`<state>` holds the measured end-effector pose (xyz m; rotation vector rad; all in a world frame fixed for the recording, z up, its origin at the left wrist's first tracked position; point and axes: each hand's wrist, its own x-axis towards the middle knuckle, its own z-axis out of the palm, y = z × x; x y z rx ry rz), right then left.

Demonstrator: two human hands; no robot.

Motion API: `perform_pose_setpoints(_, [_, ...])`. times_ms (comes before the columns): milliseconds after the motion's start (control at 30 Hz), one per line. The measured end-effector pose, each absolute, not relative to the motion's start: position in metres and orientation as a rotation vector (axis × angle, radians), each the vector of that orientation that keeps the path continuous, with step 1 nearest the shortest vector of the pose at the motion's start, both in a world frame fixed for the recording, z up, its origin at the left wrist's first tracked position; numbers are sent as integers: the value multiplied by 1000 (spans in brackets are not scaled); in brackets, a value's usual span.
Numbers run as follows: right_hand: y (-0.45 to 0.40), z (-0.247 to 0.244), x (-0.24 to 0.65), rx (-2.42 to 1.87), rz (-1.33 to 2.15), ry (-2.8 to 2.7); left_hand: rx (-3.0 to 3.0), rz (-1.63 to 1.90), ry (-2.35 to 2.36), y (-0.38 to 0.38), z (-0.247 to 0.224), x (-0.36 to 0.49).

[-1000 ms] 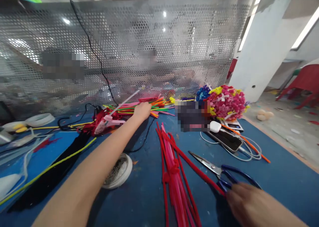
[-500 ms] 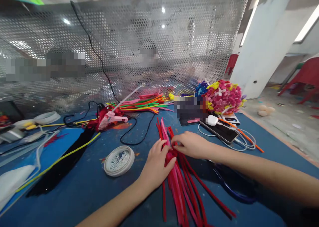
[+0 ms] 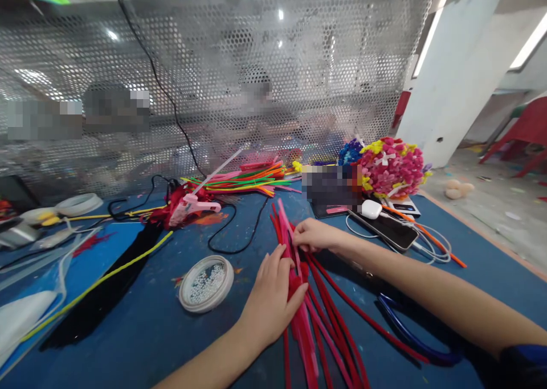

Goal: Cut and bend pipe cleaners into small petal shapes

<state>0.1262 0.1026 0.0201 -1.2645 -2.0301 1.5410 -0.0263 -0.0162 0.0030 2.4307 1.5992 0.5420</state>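
A loose bundle of red and pink pipe cleaners (image 3: pixel 304 335) runs lengthwise over the blue tabletop in front of me. My left hand (image 3: pixel 273 295) is closed around its middle, the thumb on the near side and the fingers over the far side. Just beyond, my right hand (image 3: pixel 314 235) pinches at the upper right of the bundle, its fingertips pressed together on a red pipe cleaner. Exactly how many strands it grips is hidden. Left of my left hand stands a round white dish (image 3: pixel 205 283) of small white beads.
A pink glue gun (image 3: pixel 194 204) and multicoloured pipe cleaners (image 3: pixel 256 181) lie at the back. On the right are a phone (image 3: pixel 391 232), white cables and a pink fuzzy-flower bouquet (image 3: pixel 393 167). Black strands (image 3: pixel 106 289) lie at left. A perforated metal screen (image 3: pixel 256 64) stands behind.
My right hand has moved slightly away from my left hand, up and right, and its fingers have closed into a pinch. My left hand stays on the bundle. The view has shifted slightly.
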Motion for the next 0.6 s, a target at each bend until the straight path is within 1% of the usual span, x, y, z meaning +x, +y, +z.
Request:
perform_pose_setpoints(133, [111, 36, 139, -1143, 1554, -1727, 2410, 586, 1580, -16, 3, -28])
perform_pose_setpoints(300, [118, 62, 157, -853, 1641, -1248, 2248, 653, 1535, -15, 8, -29])
perform_pose_setpoints(433, [125, 79, 172, -844, 1595, -997, 2222, 766, 1655, -12, 13, -29])
perform_pose_setpoints(600, [127, 95, 188, -831, 1682, -805, 2332, 393, 1712, -9, 25, -28])
